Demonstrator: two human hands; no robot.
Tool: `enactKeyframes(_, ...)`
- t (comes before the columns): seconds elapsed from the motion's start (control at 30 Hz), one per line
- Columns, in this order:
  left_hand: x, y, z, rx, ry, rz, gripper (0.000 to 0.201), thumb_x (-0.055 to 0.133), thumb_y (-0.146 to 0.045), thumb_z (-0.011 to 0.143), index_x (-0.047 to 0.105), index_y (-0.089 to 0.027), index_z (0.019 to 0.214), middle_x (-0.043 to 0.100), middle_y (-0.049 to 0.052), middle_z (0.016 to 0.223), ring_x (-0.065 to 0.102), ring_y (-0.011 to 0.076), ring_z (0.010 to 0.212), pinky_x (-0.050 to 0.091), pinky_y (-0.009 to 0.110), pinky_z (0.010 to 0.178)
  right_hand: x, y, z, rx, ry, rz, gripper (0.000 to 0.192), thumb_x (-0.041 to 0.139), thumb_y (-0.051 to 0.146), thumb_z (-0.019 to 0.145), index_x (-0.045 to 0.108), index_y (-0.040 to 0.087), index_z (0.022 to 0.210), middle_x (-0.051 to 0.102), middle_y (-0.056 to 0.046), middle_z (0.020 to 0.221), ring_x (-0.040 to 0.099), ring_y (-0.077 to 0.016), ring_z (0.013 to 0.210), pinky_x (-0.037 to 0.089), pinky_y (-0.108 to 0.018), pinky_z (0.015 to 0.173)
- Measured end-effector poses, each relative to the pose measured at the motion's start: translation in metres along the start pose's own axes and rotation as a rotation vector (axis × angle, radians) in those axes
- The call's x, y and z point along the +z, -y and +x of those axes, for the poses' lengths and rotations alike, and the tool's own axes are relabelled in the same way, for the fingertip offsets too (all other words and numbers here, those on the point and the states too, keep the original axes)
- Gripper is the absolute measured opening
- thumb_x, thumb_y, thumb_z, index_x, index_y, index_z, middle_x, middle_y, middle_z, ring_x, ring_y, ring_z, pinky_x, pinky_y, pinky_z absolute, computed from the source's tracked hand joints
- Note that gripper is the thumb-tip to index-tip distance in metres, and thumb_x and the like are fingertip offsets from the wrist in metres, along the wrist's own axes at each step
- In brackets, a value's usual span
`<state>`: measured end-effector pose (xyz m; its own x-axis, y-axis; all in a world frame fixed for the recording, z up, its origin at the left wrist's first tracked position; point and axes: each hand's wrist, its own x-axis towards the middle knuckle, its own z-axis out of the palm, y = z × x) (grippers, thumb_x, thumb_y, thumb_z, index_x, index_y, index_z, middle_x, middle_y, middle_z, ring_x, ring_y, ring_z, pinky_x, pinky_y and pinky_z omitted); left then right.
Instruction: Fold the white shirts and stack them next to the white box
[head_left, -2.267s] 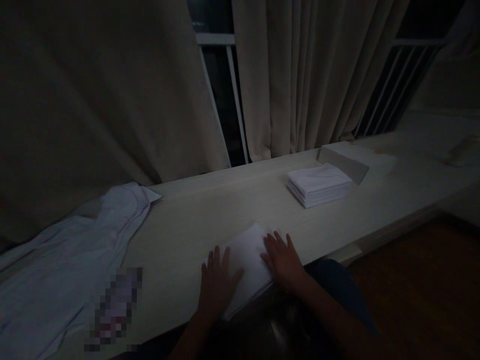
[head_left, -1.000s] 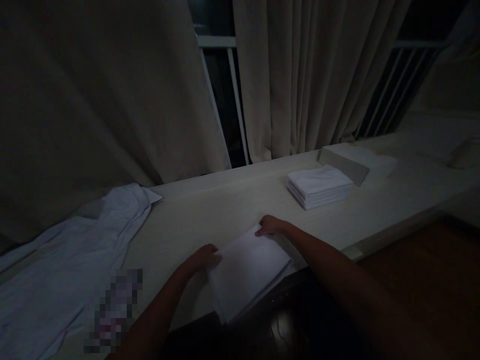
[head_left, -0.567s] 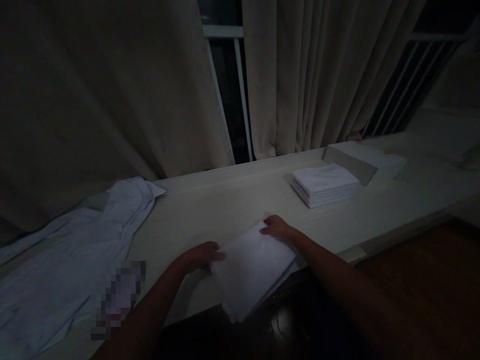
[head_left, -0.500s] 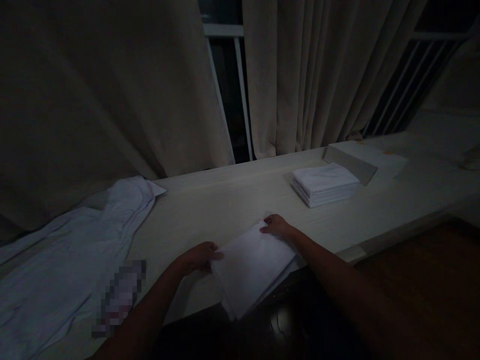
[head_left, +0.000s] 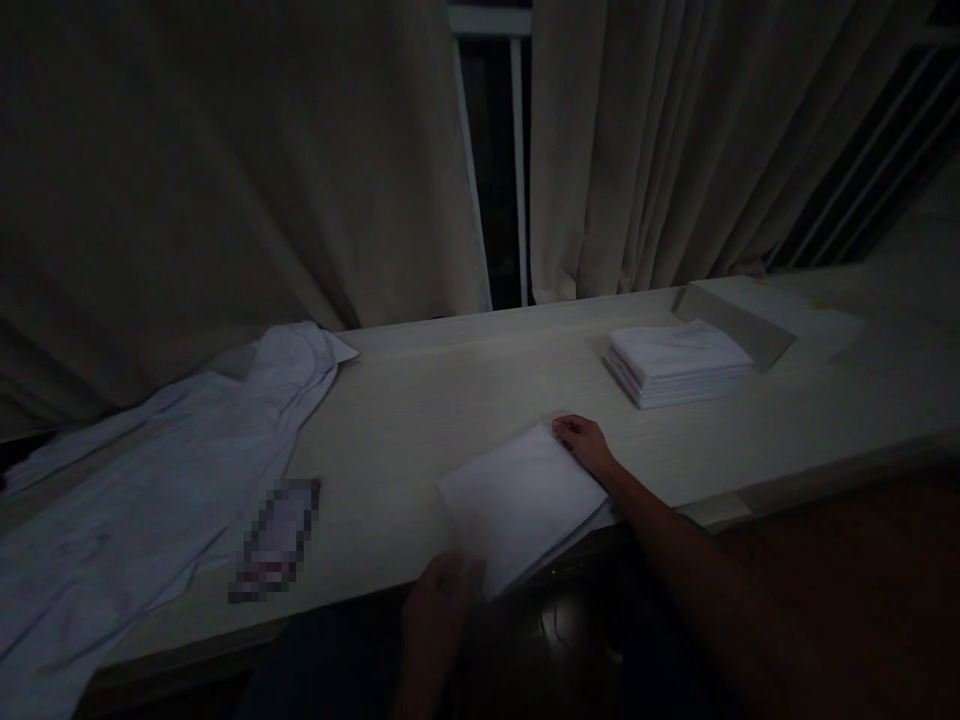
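A folded white garment [head_left: 525, 500] lies at the counter's front edge, its near corner hanging slightly over. My right hand [head_left: 586, 442] is at its far right corner, fingers curled in and closed at the edge. Smeared by motion, my left hand [head_left: 444, 592] is by the near left corner; whether it touches the cloth I cannot make out. Beyond my right hand sits a neat stack of folded white garments [head_left: 679, 362]. Loose white garments [head_left: 202, 450] are spread out on the left.
The pale counter [head_left: 397, 420] runs along beige curtains [head_left: 345, 160]. A pixelated flat object [head_left: 277, 540] lies left of my left hand. Behind the stack is a whitish box-like object [head_left: 772, 320]. My legs are under the counter's front edge.
My left hand has come off the garment's left edge and moved down towards its near corner. My right hand stays at the far right corner. The view has shifted slightly.
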<state>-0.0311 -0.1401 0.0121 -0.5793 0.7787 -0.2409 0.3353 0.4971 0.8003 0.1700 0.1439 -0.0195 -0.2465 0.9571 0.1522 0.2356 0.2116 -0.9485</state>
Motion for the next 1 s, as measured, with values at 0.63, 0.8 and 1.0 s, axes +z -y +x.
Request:
enactKeyframes(0.63, 0.022, -0.032, -0.013, -0.002, 0.006, -0.055, 0.041, 0.065, -0.051, 0.066, 0.065, -0.020, 0.092, 0.072, 0.012, 0.094, 0.065, 0.0309, 0.094, 0.046, 0.034, 0.075, 0.001, 0.001, 0.000, 0.011, -0.011, 0.014, 0.037, 0.061, 0.050, 0.075, 0.069, 0.016, 0.088, 0.068, -0.004, 0.075, 0.058, -0.0157, 0.064, 0.045, -0.028, 0.062)
enactKeyframes(0.8, 0.020, -0.016, -0.011, -0.013, 0.095, -0.078, 0.039, 0.063, -0.055, 0.068, 0.068, -0.019, 0.083, 0.071, 0.010, 0.081, 0.066, 0.0293, 0.083, 0.047, 0.035, 0.074, 0.000, 0.000, 0.001, -0.002, -0.004, 0.013, 0.036, 0.062, 0.049, 0.075, 0.069, 0.016, 0.087, 0.068, -0.004, 0.072, 0.057, -0.0156, 0.062, 0.045, -0.028, 0.061)
enactKeyframes(1.0, 0.024, -0.006, -0.013, 0.024, 0.042, -0.080, 0.039, 0.060, -0.057, 0.071, 0.068, -0.019, 0.072, 0.071, 0.010, 0.082, 0.065, 0.0291, 0.084, 0.047, 0.037, 0.078, 0.001, -0.001, 0.000, 0.009, -0.014, -0.002, 0.038, 0.061, 0.050, 0.075, 0.069, 0.016, 0.088, 0.068, -0.004, 0.073, 0.058, -0.0165, 0.064, 0.045, -0.029, 0.063)
